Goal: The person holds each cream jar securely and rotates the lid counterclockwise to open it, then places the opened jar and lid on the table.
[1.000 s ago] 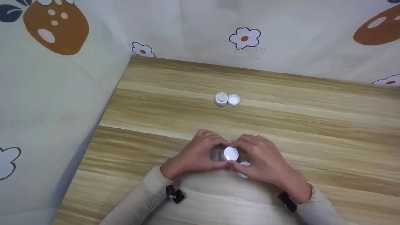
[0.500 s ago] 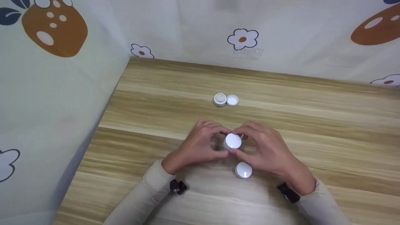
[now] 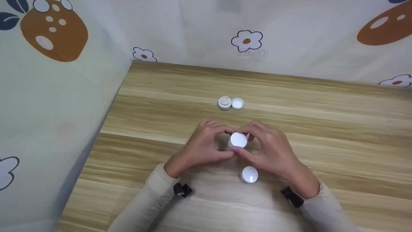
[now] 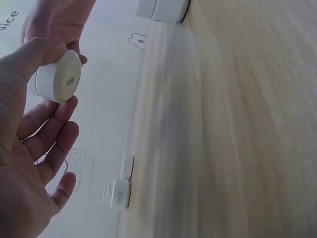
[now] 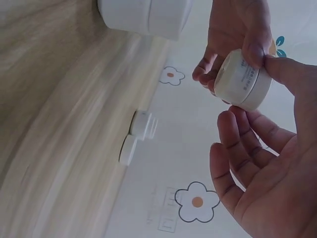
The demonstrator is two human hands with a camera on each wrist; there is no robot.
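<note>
Both hands hold a small white cream jar [image 3: 238, 140], lifted off the table with its lid on top. My left hand [image 3: 204, 143] pinches it from the left between thumb and fingertips. From the right, my right hand [image 3: 273, 149] grips it at the lid, thumb in front and fingers behind. Small print shows on the jar's base [image 4: 71, 81] in the left wrist view, and lettering on its side [image 5: 242, 77] in the right wrist view. A second lidded white jar [image 3: 249, 174] stands on the table just below the hands.
Farther back on the wood-grain table [image 3: 161, 96] stands an opened white jar [image 3: 224, 102], with its lid [image 3: 237, 103] lying inside-up right beside it. A patterned wall covering [image 3: 193, 32] borders the table at the back and left.
Both hands have moved up and away from the body with the jar. The second lidded jar, partly hidden by the right hand before, now shows in full.
</note>
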